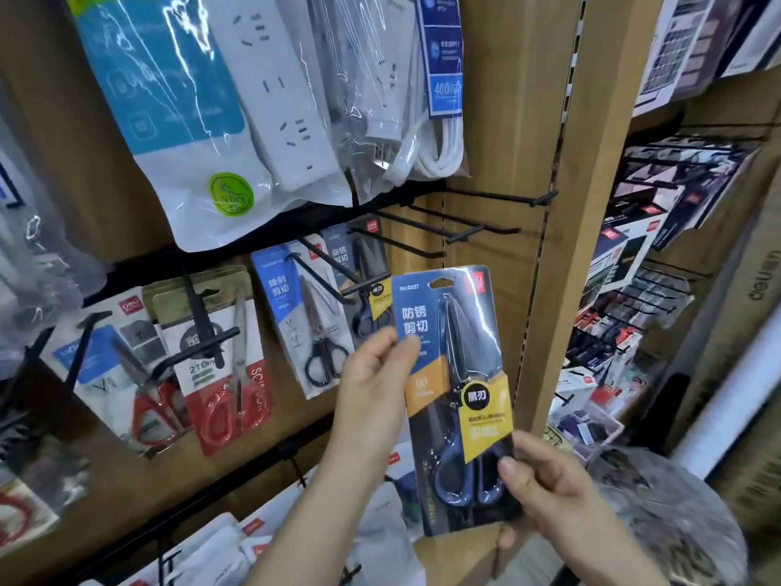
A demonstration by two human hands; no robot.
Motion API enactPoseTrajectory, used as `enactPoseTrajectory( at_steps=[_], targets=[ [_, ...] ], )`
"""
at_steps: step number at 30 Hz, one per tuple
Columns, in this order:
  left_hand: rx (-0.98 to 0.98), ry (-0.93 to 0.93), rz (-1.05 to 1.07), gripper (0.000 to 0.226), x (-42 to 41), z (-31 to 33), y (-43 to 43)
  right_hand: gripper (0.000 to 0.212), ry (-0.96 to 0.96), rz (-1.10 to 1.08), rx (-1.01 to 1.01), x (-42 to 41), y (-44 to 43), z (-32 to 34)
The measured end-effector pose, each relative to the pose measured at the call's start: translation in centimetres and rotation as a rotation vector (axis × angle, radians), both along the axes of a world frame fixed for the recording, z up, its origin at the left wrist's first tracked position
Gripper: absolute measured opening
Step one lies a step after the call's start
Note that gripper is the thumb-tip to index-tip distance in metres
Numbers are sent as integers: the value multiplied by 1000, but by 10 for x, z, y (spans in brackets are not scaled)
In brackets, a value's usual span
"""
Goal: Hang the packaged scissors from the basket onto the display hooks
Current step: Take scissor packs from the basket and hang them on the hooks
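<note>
A blue and yellow pack of black-handled scissors stands upright in both hands before the display wall. My left hand pinches its left edge near the middle. My right hand grips its lower right corner, thumb on the front. The pack's hang hole is at the top, below and to the right of a black hook carrying a like pack. Bare black hooks jut out above the held pack. The basket is not in view.
More scissor packs hang to the left: a blue one and red-handled ones. Bagged power strips hang above. A wooden upright borders the wall on the right, with racks of other goods beyond.
</note>
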State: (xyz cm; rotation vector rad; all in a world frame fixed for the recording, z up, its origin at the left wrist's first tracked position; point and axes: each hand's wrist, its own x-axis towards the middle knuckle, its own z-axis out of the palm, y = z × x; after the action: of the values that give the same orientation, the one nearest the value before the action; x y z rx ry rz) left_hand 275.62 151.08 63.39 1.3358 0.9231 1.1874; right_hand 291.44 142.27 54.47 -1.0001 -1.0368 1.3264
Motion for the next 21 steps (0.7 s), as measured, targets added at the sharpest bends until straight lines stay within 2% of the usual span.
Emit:
enactPoseTrajectory(
  at_steps=[2, 5, 7, 9, 13, 15, 18, 19, 21],
  targets=[
    [-21, -18, 30, 22, 6, 12, 11, 60, -47, -43, 35, 4, 2, 5],
    [37, 21, 36, 25, 16, 25, 24, 29, -35, -69, 48, 5, 5, 13],
    [88, 35, 57, 28, 22, 26, 31, 18, -26, -103, 43, 5, 8, 16],
    [114, 44, 89, 28, 26, 26, 38, 20, -28, -136, 49, 4, 11, 19],
    [118, 48, 155, 54, 28, 18, 49, 31, 138, -227, -29, 7, 11, 18],
    [124, 59, 178, 56, 28, 18, 52, 40, 157, -187, -64, 11, 9, 13],
    [132, 95, 223, 50, 28, 19, 56, 65, 141, -169, -61, 11, 6, 9],
    [109, 86, 225, 47, 27, 19, 59, 60, 136, -205, -50, 9, 6, 9],
    [63, 71, 194, 43, 26, 19, 62, 30, 163, -280, 2, 7, 8, 10]
  ],
)
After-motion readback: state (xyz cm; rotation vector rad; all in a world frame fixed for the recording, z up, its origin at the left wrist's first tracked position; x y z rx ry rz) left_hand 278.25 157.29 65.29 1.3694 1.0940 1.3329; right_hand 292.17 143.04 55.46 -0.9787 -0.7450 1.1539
